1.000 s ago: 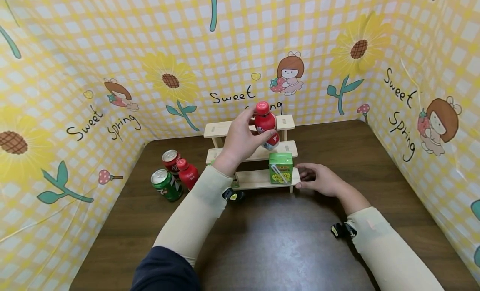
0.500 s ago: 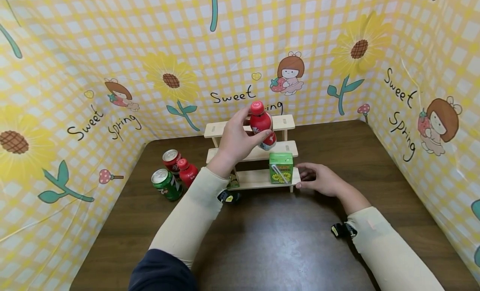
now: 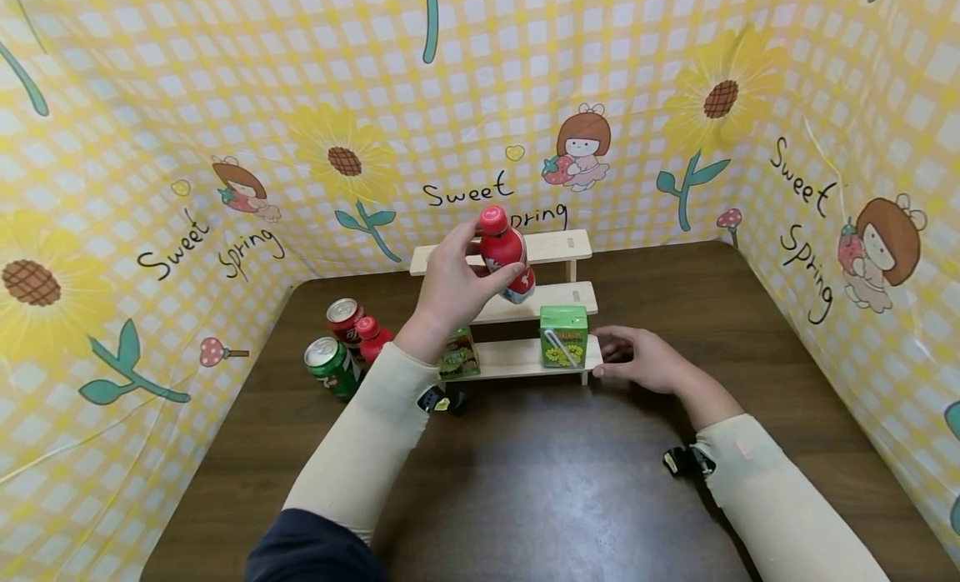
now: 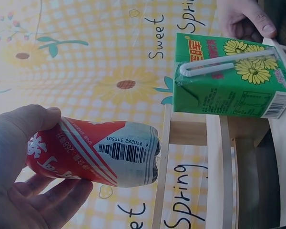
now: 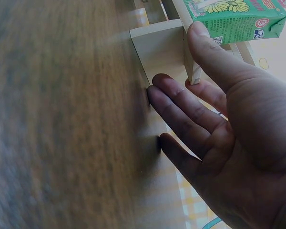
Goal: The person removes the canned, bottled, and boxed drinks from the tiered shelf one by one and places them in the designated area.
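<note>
My left hand point(image 3: 456, 286) holds a small red plastic bottle point(image 3: 504, 250) with a red cap, thumb on one side and fingers on the other. The bottle leans slightly, its base off the boards of a three-tier wooden display shelf point(image 3: 573, 247). In the left wrist view, the bottle's point(image 4: 102, 152) printed label and barcode show. My right hand point(image 3: 651, 361) pinches the right end of the lowest board between thumb and index finger, the other fingers spread below. A green drink carton point(image 3: 564, 338) with a straw stands on that board, close to this hand.
Another green carton point(image 3: 459, 354) sits at the left of the lowest tier, partly behind my left wrist. To the left stand a red can point(image 3: 343, 319), a green can point(image 3: 332, 368) and a second red bottle point(image 3: 372, 338). Patterned cloth point(image 3: 465, 82) walls the table.
My left hand has moved left with the red bottle, across the front of the shelf. More of the left green carton shows now. The right hand has stayed at the shelf's end.
</note>
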A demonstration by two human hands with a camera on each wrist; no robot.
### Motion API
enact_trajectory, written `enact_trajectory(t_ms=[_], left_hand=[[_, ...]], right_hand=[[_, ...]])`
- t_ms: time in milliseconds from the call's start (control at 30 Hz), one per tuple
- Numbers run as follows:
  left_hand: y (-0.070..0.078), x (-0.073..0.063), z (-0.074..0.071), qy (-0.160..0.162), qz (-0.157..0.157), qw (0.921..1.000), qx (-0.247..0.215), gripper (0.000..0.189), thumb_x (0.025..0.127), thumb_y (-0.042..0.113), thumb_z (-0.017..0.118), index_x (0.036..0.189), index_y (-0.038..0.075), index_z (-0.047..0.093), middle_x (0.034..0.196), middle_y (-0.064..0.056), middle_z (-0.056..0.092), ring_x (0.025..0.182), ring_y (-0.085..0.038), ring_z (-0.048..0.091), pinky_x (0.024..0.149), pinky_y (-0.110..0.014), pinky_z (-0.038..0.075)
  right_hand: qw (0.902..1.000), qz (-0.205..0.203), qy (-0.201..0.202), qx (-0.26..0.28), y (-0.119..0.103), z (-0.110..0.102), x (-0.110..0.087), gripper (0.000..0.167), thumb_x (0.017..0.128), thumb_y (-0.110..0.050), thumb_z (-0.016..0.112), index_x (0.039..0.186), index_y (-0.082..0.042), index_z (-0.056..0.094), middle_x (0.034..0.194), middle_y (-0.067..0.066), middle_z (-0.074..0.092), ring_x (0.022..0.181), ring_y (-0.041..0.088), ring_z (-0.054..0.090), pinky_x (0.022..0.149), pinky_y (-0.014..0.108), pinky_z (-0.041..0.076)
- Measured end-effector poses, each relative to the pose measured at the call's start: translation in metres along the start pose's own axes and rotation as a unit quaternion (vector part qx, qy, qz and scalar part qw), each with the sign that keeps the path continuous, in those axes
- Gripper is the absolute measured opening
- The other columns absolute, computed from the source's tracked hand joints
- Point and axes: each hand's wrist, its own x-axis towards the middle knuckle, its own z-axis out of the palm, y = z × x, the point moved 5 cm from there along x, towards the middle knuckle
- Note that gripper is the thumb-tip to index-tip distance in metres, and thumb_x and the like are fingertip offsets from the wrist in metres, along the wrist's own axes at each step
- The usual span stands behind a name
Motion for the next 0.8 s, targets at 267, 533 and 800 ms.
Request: enact_trajectory(t_ms=[267, 533, 800], left_hand=[[-0.004, -0.005, -0.009, 0.009, -0.002, 0.9999, -0.011, 0.061, 0.087, 0.027, 0.089, 0.14, 0.015, 0.061, 0.127, -0.003, 0.063, 0.109, -0.018, 0.065, 0.081, -0.031, 0.062], [-0.008, -0.009, -0.024, 0.029, 0.015, 0.9994, -0.01, 0.059, 0.087, 0.025, 0.088, 0.139, 0.014, 0.062, 0.125, -0.001, 0.064, 0.107, -0.016, 0.067, 0.079, -0.031, 0.062], [-0.009, -0.012, -0.04, 0.047, 0.011, 0.9985, -0.026, 0.058, 0.086, 0.02, 0.089, 0.137, 0.013, 0.063, 0.126, -0.005, 0.066, 0.108, -0.021, 0.068, 0.082, -0.037, 0.063]], right_hand=[[1.0, -0.002, -0.001, -0.001, 0.001, 0.0, 0.001, 0.068, 0.09, -0.028, 0.086, 0.148, -0.007, 0.057, 0.112, 0.007, 0.074, 0.108, 0.025, 0.069, 0.088, 0.04, 0.055], [1.0, -0.001, 0.001, -0.005, 0.0, 0.0, 0.0, 0.069, 0.089, -0.029, 0.087, 0.147, -0.008, 0.057, 0.112, 0.006, 0.073, 0.108, 0.025, 0.069, 0.087, 0.038, 0.055], [1.0, -0.005, -0.001, -0.003, 0.0, 0.0, 0.001, 0.068, 0.089, -0.026, 0.087, 0.147, -0.007, 0.057, 0.111, 0.007, 0.074, 0.106, 0.025, 0.069, 0.085, 0.038, 0.055]])
